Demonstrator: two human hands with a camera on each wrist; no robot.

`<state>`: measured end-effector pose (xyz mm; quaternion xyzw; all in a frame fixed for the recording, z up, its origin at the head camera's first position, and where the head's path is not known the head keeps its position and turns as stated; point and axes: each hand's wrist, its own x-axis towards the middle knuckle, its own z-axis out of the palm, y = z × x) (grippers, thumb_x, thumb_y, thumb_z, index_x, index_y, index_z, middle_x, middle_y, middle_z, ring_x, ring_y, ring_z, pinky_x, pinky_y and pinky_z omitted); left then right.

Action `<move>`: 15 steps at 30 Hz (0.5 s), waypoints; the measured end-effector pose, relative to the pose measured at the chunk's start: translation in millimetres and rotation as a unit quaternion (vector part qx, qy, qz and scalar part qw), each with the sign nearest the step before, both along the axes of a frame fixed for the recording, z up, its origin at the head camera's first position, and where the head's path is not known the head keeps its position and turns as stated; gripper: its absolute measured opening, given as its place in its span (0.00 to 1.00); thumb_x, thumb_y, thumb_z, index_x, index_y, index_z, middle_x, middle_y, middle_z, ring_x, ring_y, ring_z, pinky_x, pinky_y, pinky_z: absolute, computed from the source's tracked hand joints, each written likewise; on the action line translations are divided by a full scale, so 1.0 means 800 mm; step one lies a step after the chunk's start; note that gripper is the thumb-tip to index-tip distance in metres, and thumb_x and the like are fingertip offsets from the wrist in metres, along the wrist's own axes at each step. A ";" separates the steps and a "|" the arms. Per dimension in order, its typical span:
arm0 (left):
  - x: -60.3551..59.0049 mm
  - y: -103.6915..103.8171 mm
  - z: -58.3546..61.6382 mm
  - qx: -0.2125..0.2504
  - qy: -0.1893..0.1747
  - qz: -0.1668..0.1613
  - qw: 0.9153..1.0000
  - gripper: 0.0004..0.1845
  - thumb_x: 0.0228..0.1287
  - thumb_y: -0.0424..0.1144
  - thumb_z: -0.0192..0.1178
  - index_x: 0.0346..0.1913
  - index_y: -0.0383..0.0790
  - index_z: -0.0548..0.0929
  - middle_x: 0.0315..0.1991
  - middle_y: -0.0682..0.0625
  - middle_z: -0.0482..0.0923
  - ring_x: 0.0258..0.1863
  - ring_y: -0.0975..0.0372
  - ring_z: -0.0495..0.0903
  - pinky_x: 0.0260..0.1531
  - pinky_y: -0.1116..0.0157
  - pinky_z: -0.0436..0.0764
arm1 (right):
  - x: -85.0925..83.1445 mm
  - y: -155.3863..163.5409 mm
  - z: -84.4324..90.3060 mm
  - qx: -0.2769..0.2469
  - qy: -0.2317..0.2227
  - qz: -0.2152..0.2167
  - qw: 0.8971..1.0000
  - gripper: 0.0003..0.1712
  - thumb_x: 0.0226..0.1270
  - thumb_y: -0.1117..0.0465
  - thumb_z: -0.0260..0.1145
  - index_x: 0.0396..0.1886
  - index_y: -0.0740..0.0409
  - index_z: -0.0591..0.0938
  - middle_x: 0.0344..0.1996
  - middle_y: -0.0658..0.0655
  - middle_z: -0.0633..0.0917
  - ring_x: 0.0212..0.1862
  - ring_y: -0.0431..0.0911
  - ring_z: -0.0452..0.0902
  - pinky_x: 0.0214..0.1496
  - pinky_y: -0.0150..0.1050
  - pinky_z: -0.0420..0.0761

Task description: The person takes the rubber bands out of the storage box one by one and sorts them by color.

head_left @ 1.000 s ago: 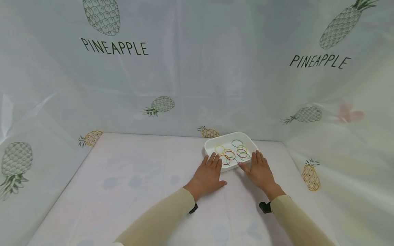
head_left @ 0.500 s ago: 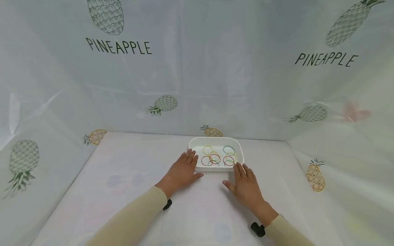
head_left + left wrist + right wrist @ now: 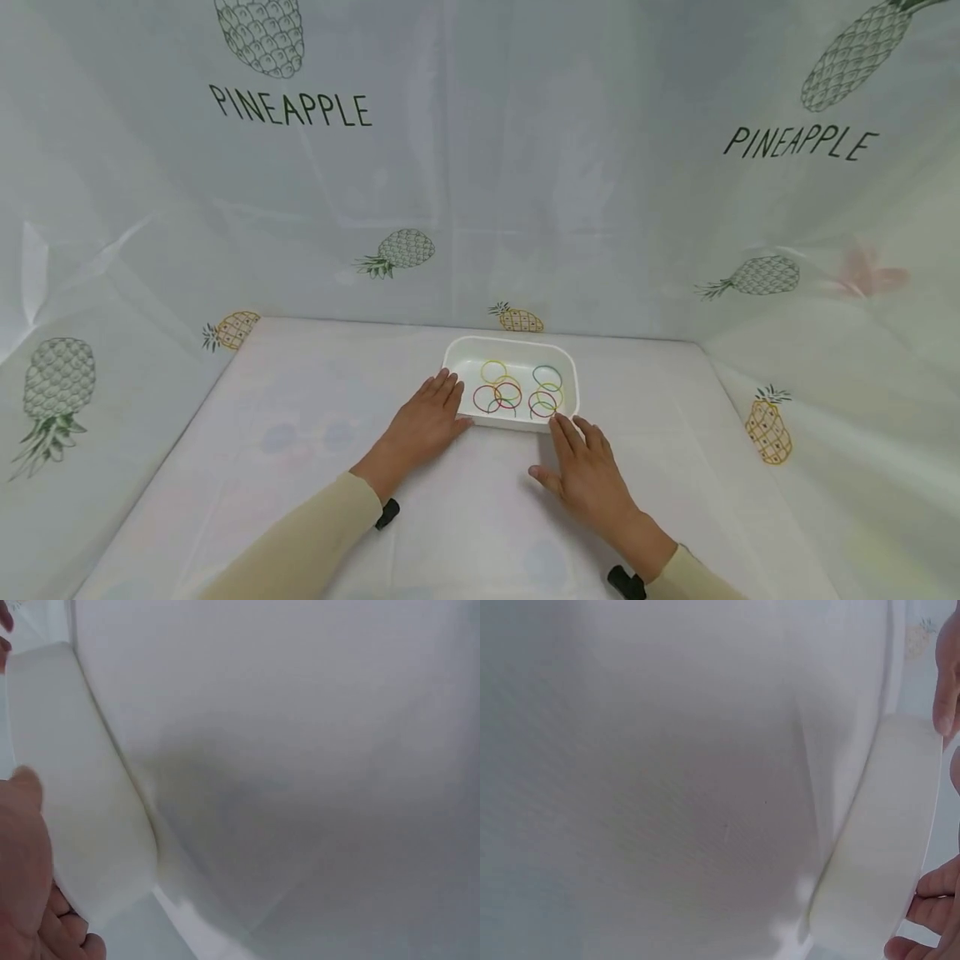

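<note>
Tray positioning: bands not yet handled

We rest left hand (image 3: 417, 427) and right hand (image 3: 586, 471) flat, fingers straight, against the white tray (image 3: 457, 357) at table centre; all rubber bands (image 3: 517, 390) remain inside.

Light was bright, soft and even; only faint shadows lay under the hands. Head view was sharp, with wide-angle bending at the edges. Both wrist views were blurred and washed out, the shallow white plastic tray (image 3: 82, 802) out of focus.
</note>
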<state>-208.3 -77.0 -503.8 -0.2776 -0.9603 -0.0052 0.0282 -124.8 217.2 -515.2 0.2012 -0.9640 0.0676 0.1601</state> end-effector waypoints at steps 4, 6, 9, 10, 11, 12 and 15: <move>0.009 -0.003 0.000 -0.017 0.039 -0.008 0.999 0.32 0.84 0.54 0.51 0.76 0.32 0.72 0.77 0.38 0.68 0.81 0.46 0.61 0.79 0.51 0.63 | 0.007 0.002 0.001 0.010 -0.003 0.014 1.000 0.49 0.70 0.37 0.70 0.75 0.69 0.71 0.71 0.68 0.76 0.73 0.68 0.68 0.72 0.68 0.68; 0.013 -0.006 -0.003 -0.019 0.063 -0.009 0.998 0.30 0.83 0.51 0.53 0.73 0.32 0.74 0.75 0.38 0.72 0.80 0.47 0.64 0.77 0.51 0.66 | 0.010 0.002 0.002 0.012 -0.002 0.023 1.000 0.49 0.70 0.37 0.70 0.75 0.68 0.71 0.72 0.66 0.76 0.73 0.67 0.68 0.72 0.68 0.68; 0.021 -0.012 -0.009 -0.010 0.088 -0.005 0.996 0.28 0.82 0.51 0.55 0.71 0.32 0.77 0.73 0.39 0.75 0.78 0.47 0.68 0.75 0.51 0.69 | 0.013 0.001 0.002 0.012 0.002 0.035 0.999 0.48 0.70 0.36 0.69 0.75 0.66 0.72 0.71 0.65 0.77 0.72 0.66 0.69 0.72 0.69 0.67; 0.025 -0.014 -0.011 -0.008 0.096 -0.004 0.995 0.28 0.81 0.51 0.55 0.71 0.33 0.78 0.72 0.39 0.76 0.77 0.47 0.69 0.75 0.52 0.70 | 0.014 0.001 0.002 0.012 0.004 0.040 0.999 0.47 0.71 0.35 0.68 0.75 0.66 0.72 0.71 0.64 0.77 0.71 0.66 0.70 0.72 0.69 0.67; 0.030 -0.016 -0.012 -0.006 0.101 -0.002 0.995 0.28 0.81 0.51 0.56 0.70 0.33 0.78 0.71 0.39 0.77 0.77 0.47 0.70 0.74 0.52 0.70 | 0.014 0.001 0.003 0.011 0.008 0.045 0.999 0.46 0.72 0.35 0.66 0.74 0.65 0.73 0.70 0.64 0.78 0.70 0.65 0.70 0.72 0.69 0.66; 0.035 -0.017 -0.012 -0.003 0.108 -0.002 0.994 0.28 0.80 0.51 0.57 0.69 0.33 0.79 0.71 0.39 0.77 0.76 0.47 0.71 0.73 0.52 0.71 | 0.014 0.000 0.003 0.011 0.013 0.051 0.999 0.45 0.73 0.34 0.64 0.74 0.65 0.74 0.68 0.63 0.79 0.69 0.64 0.71 0.72 0.68 0.67; 0.049 -0.019 -0.013 0.012 0.120 0.000 0.993 0.27 0.79 0.50 0.59 0.68 0.32 0.80 0.69 0.38 0.78 0.75 0.46 0.72 0.72 0.52 0.73 | 0.013 0.000 0.005 0.010 0.031 0.062 0.998 0.42 0.77 0.32 0.57 0.70 0.63 0.77 0.63 0.62 0.81 0.64 0.62 0.73 0.71 0.66 0.67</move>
